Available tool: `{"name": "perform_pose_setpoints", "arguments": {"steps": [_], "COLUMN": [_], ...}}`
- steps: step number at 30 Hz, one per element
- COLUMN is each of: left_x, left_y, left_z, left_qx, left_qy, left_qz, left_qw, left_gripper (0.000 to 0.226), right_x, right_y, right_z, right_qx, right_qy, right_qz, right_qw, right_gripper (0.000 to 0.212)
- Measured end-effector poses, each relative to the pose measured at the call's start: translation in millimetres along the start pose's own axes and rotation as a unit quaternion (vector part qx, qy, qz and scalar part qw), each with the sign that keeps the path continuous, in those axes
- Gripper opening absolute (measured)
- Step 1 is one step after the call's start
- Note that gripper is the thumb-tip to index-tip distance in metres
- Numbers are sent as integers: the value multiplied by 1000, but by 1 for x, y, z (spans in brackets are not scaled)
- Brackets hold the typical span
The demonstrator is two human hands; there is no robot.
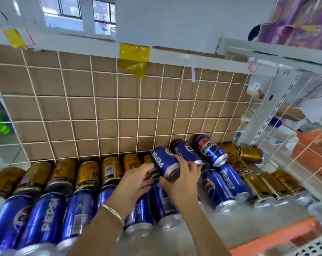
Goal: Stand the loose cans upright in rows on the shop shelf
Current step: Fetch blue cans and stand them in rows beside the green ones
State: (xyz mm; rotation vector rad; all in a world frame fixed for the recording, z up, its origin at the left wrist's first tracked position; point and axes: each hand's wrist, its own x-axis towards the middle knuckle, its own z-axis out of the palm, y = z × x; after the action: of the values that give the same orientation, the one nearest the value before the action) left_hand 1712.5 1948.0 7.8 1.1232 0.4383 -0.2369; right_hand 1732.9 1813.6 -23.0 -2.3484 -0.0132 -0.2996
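Note:
My right hand [182,180] grips a blue Pepsi can [163,163], tilted, held just above the shelf near the middle. My left hand [136,182], with a bracelet on the wrist, reaches in beside it; its fingertips touch a gold can [152,172] under the blue one, and I cannot tell whether they grip it. A row of gold cans [88,172] lines the back grid on the left. In front of them runs a row of blue Pepsi cans [43,218]. Loose blue cans [210,148] and gold cans [250,154] lie heaped on the right.
A white wire grid over brown cardboard [108,108] backs the shelf. A wire side panel [278,126] closes the right end. The orange front rail [278,235] runs at lower right. Another person [304,106] stands beyond the panel. Bare shelf floor [221,224] shows at front right.

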Motion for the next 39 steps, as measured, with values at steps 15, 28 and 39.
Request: {"name": "perform_pose_setpoints", "arguments": {"steps": [15, 28, 39], "left_x": [3, -7, -32], "left_y": [-14, -17, -41], "left_z": [16, 17, 24], "left_qx": [-160, -278, -350], "left_qy": [-24, -87, -24], "left_qz": [-31, 20, 187], "left_qw": [986, 956, 918], "left_gripper": [62, 45, 29], "right_x": [79, 46, -16], "right_y": [38, 28, 1], "right_z": [-37, -46, -76], "right_qx": [-162, 32, 251], "right_qy": [-122, 24, -197], "right_qz": [48, 6, -61], "right_qw": [978, 999, 946], "right_gripper": [77, 74, 38]}}
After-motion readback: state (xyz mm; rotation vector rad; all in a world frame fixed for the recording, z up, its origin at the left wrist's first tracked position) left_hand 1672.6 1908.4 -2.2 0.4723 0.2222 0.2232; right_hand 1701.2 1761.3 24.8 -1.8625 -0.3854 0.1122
